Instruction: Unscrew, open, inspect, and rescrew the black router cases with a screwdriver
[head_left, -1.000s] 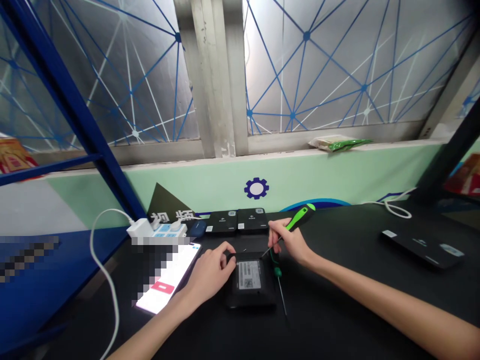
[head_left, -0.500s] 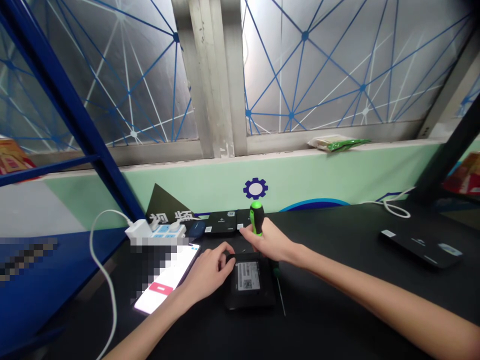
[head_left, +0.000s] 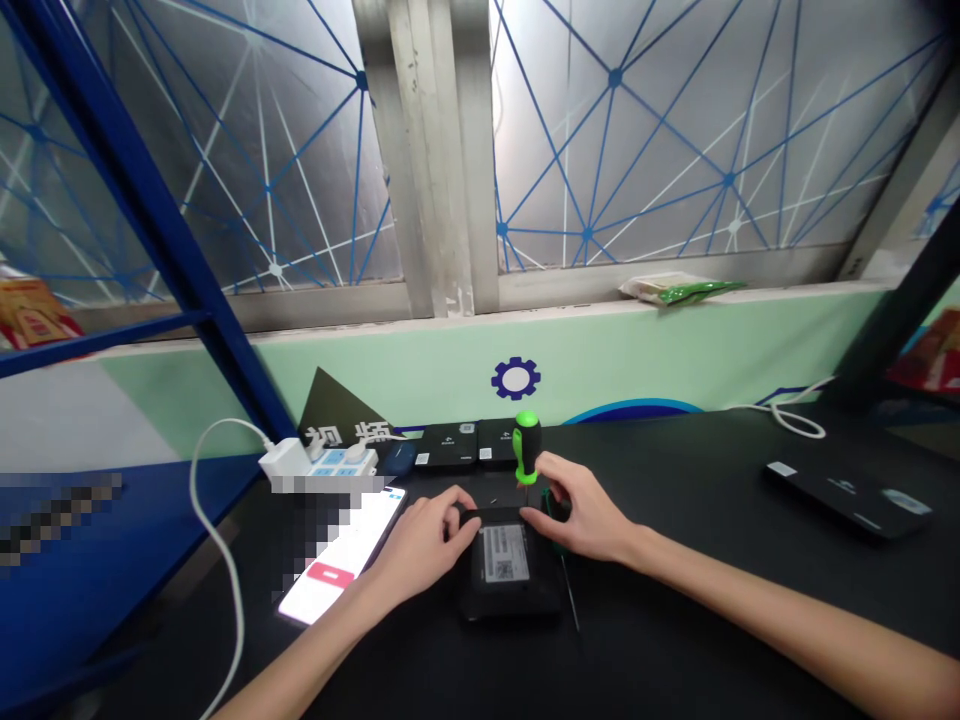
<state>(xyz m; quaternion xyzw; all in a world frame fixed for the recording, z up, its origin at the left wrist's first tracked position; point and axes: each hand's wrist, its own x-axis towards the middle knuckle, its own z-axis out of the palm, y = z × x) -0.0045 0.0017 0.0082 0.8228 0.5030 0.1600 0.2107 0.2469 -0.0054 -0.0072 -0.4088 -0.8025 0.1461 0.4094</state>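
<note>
The black electronic box [head_left: 512, 597] lies flat on the dark tabletop [head_left: 675, 630] right in front of me, label side up. Its casing is plain and dark, with a sloping near edge, and a pale label [head_left: 506, 553] takes up much of the face, printed with fine lines, barcodes and a QR code too small to read. My left hand [head_left: 431, 530] holds its far left corner, thumb on top and fingers bent over the edge. A green-and-black screwdriver [head_left: 527, 447] stands upright at the far edge. My right hand [head_left: 589, 507] has thumb and forefinger parted around its shaft; I cannot tell whether they grip it. Beside the box lies a second screwdriver [head_left: 571, 598], its green handle partly behind my right hand.
</note>
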